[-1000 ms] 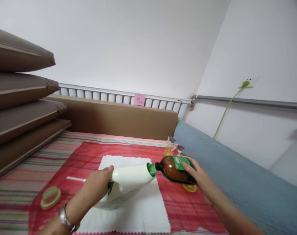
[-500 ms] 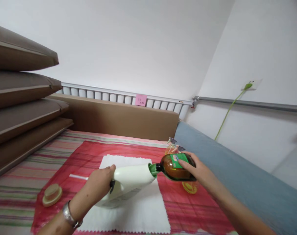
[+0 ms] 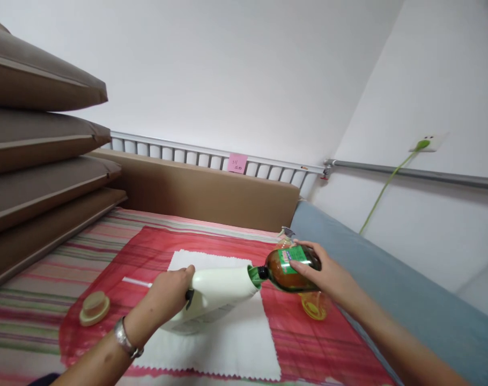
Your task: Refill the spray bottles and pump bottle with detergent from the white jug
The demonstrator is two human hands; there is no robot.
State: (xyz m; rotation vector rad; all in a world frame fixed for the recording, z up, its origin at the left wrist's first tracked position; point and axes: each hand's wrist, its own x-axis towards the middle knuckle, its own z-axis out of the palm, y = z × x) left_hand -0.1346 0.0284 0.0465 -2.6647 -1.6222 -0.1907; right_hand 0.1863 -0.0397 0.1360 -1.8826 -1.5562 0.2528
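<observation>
My left hand [image 3: 174,292] is closed around the near end of a pale green, jug-like container [image 3: 223,289], tipped on its side with its opening facing right. A small black part shows by my left thumb. My right hand [image 3: 314,268] grips a brown bottle [image 3: 282,271] with a green label. The bottle lies almost level, and its black neck end meets the container's green mouth. Whether liquid is flowing I cannot tell. Beneath the container lies a white cloth [image 3: 244,354] with a zigzag edge. The hand hides part of the container's near end.
Red plastic sheeting [image 3: 127,257] covers part of a striped cloth. On it are a beige lid [image 3: 94,308], a white stick [image 3: 136,281], a yellow ring-shaped item [image 3: 314,306] and a clear spray bottle [image 3: 285,238]. Brown cushions [image 3: 46,128] are stacked at left; a radiator [image 3: 191,155] stands behind.
The whole view has shifted slightly, moving most things a little to the right in the picture. Both hands keep their grips, and the bottle's neck stays at the container's mouth.
</observation>
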